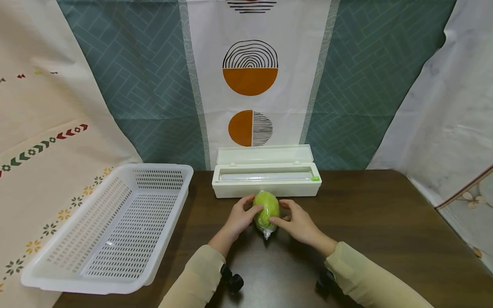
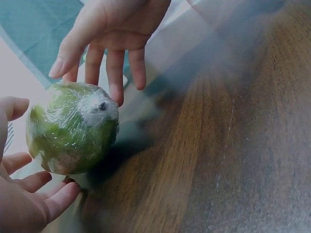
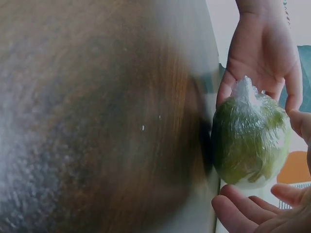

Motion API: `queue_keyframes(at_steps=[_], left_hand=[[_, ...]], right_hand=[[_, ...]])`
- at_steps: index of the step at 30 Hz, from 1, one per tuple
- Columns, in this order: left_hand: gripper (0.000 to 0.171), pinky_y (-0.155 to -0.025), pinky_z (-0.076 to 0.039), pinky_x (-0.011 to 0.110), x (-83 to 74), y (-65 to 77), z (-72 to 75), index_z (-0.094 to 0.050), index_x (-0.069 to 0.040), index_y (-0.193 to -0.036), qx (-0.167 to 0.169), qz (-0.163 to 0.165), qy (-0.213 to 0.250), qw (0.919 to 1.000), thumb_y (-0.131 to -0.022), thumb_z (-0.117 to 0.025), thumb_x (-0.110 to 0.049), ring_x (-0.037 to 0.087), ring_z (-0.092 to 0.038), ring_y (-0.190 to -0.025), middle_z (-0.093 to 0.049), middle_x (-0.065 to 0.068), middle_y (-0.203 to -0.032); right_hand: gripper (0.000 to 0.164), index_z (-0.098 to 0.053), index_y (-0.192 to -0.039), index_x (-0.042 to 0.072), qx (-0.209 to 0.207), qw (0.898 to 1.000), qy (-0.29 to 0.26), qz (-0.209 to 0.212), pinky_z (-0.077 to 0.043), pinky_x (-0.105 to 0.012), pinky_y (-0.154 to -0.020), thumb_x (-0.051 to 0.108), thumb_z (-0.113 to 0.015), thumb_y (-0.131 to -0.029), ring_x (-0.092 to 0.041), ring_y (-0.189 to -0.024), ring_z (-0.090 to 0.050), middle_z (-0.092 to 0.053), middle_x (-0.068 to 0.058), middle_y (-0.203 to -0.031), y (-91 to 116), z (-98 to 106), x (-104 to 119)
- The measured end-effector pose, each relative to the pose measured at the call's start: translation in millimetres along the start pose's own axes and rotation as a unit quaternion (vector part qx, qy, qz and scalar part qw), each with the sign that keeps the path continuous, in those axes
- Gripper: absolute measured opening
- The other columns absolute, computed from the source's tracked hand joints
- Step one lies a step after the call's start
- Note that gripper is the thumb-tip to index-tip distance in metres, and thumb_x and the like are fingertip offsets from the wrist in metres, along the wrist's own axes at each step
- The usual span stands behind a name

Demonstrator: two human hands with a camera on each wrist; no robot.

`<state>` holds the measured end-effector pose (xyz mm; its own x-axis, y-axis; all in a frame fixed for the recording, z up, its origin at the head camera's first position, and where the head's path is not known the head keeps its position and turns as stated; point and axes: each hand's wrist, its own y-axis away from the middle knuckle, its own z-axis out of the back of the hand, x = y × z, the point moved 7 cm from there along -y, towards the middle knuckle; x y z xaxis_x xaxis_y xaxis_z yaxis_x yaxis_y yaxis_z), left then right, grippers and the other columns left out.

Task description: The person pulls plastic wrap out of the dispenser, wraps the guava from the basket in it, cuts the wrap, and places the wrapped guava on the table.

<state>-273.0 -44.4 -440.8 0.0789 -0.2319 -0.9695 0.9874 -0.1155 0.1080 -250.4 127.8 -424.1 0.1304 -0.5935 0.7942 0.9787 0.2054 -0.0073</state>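
A green fruit (image 1: 265, 209) wrapped in clear plastic film is between my two hands, its twisted film end pointing towards me. My left hand (image 1: 238, 219) is at its left side, the thumb overlapping the fruit in the head view. In the left wrist view, that hand's fingers spread close under the wrapped fruit (image 2: 73, 133). On the other side is my right hand (image 1: 302, 224), thumb at the fruit's right edge. In the right wrist view its fingers (image 3: 238, 208) extend loosely beside the film. Neither hand curls round the fruit.
Just beyond the fruit stands a white cling film dispenser (image 1: 265, 189), lid raised, with a film roll (image 1: 265, 176) and a green slider (image 1: 315, 178). A white perforated basket (image 1: 155, 273) is on the left. Patterned cloths hang behind the brown table (image 1: 369, 239).
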Motion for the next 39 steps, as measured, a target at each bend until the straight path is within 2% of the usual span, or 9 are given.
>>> queue_keyframes(at_steps=[7,13,19,24,32,36,39], left_hand=[[0.060,-0.071,-0.053,0.032,-1.5,2.0,-3.5,-0.045,-0.004,-0.137,0.006,0.000,0.007,1.0000,-0.088,-0.064,-0.031,0.023,-0.057,-0.102,-0.047,0.022,-0.139],[0.058,-0.075,-0.054,0.035,-2.2,0.5,-9.5,-0.045,-0.002,-0.137,0.010,-0.002,0.018,0.9998,-0.088,-0.064,-0.028,0.024,-0.058,-0.103,-0.047,0.023,-0.138],[0.058,-0.074,-0.055,0.036,-5.1,0.3,-16.0,-0.045,-0.002,-0.137,0.017,-0.004,0.027,0.9995,-0.088,-0.064,-0.027,0.021,-0.058,-0.098,-0.047,0.024,-0.138],[0.060,-0.076,-0.055,0.038,-6.5,1.0,-19.9,-0.042,0.000,-0.138,0.026,-0.007,0.036,0.9990,-0.089,-0.064,-0.026,0.023,-0.058,-0.101,-0.046,0.025,-0.138],[0.060,-0.072,-0.051,0.029,-6.5,-0.3,-16.6,-0.044,-0.002,-0.138,0.028,-0.018,-0.009,0.9994,-0.089,-0.064,-0.031,0.026,-0.056,-0.108,-0.047,0.022,-0.138],[0.060,-0.075,-0.051,0.031,-7.1,0.1,-15.3,-0.043,-0.002,-0.138,0.027,-0.022,-0.018,0.9992,-0.089,-0.063,-0.031,0.031,-0.053,-0.116,-0.047,0.021,-0.138],[0.061,-0.083,-0.052,0.036,-8.0,0.3,-13.3,-0.043,-0.001,-0.138,0.024,-0.032,-0.025,0.9989,-0.089,-0.064,-0.031,0.034,-0.053,-0.118,-0.048,0.020,-0.138]], right_hand=[[0.069,-0.043,-0.136,0.007,0.011,1.000,-0.018,0.006,-0.055,-0.035,-0.076,0.043,-0.070,-0.083,-0.024,-0.094,-0.065,-0.051,-0.018,-0.134,0,-3,3],[0.068,-0.043,-0.136,0.005,0.004,1.000,-0.023,0.021,-0.055,-0.033,-0.077,0.040,-0.070,-0.084,-0.023,-0.094,-0.065,-0.052,-0.018,-0.132,0,-1,5],[0.069,-0.043,-0.136,0.007,-0.004,1.000,-0.008,0.015,-0.054,-0.031,-0.073,0.041,-0.070,-0.083,-0.022,-0.092,-0.065,-0.054,-0.016,-0.130,0,4,-1],[0.069,-0.044,-0.136,0.007,-0.007,1.000,-0.002,0.015,-0.055,-0.031,-0.072,0.042,-0.070,-0.083,-0.022,-0.090,-0.065,-0.055,-0.016,-0.128,1,7,-2],[0.068,-0.045,-0.135,0.007,-0.008,1.000,0.004,0.026,-0.055,-0.032,-0.073,0.041,-0.070,-0.083,-0.023,-0.093,-0.066,-0.055,-0.016,-0.128,0,7,-1],[0.068,-0.045,-0.135,0.006,-0.007,1.000,0.001,0.028,-0.055,-0.033,-0.075,0.042,-0.070,-0.083,-0.024,-0.095,-0.065,-0.054,-0.017,-0.130,-1,7,-2],[0.068,-0.045,-0.135,0.005,-0.011,1.000,0.011,0.027,-0.055,-0.036,-0.078,0.043,-0.070,-0.083,-0.027,-0.098,-0.064,-0.054,-0.016,-0.130,-2,10,-1]])
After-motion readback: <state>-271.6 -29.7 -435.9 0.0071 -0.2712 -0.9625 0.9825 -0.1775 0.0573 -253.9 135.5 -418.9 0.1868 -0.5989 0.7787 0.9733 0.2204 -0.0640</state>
